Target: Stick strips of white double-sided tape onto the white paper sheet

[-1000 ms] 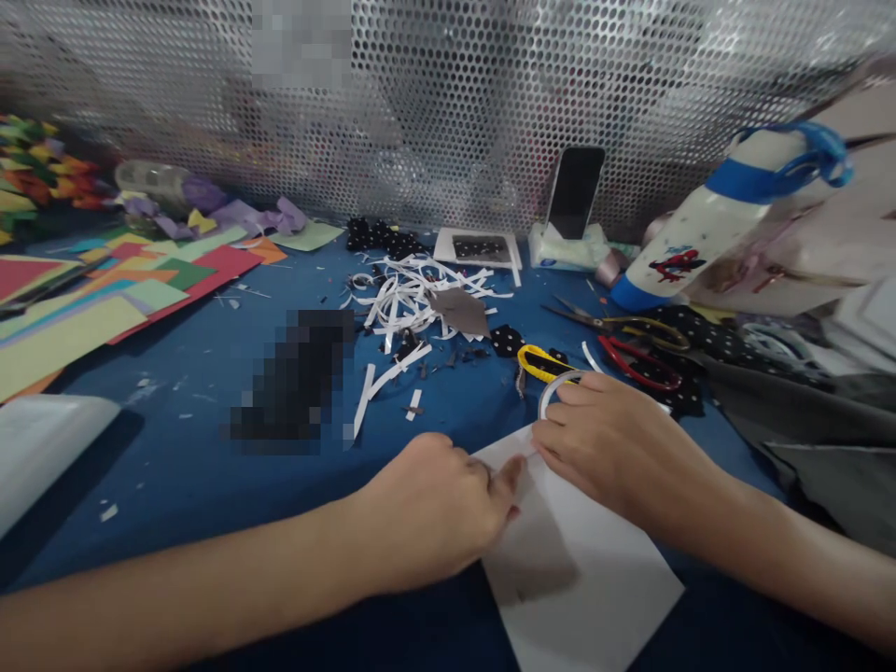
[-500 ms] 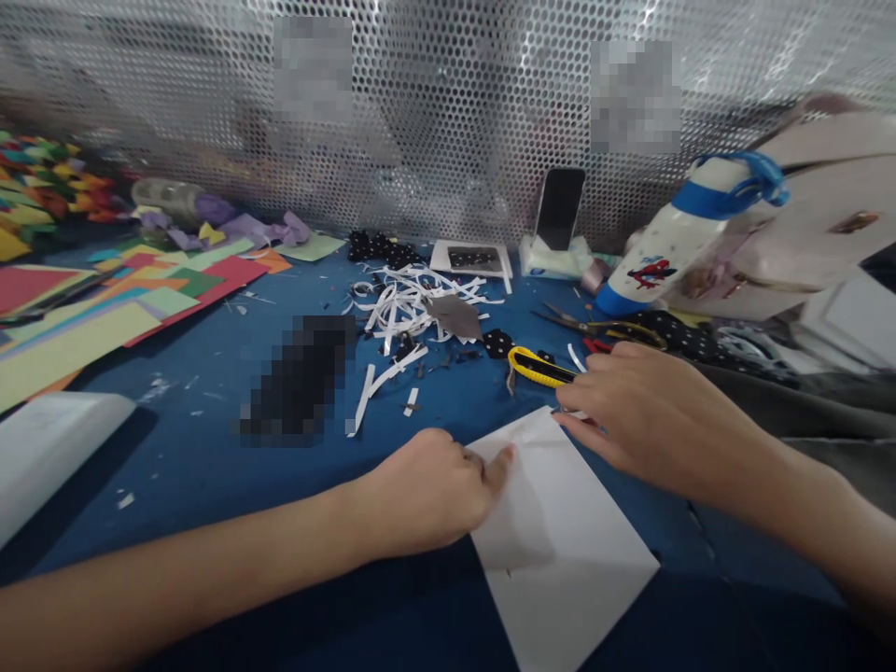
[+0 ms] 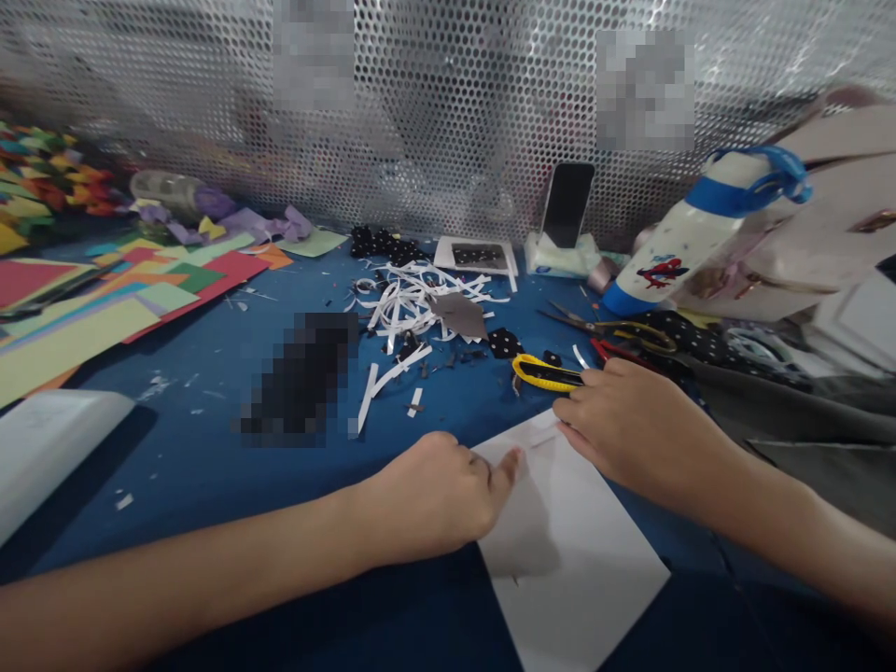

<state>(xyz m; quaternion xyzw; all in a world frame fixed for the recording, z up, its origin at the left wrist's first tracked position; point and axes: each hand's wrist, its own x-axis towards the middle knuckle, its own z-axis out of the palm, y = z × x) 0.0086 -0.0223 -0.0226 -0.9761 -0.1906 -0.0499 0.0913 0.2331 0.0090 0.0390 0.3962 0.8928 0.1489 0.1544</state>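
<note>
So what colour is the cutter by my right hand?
The cutter is yellow and black; head view shows it.

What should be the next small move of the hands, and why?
I would perhaps slide the left hand's thumb along the top edge of the white paper toward the right hand. The thumb is near that edge, the right hand is at the top corner, and between them lies a faint line, maybe crease or tape.

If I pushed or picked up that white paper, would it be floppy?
Probably floppy: the white, straight-edged paper sheet looks thin, so likely light too. It may slide rather than roll when pushed, because it looks flat on the blue tabletop.
</note>
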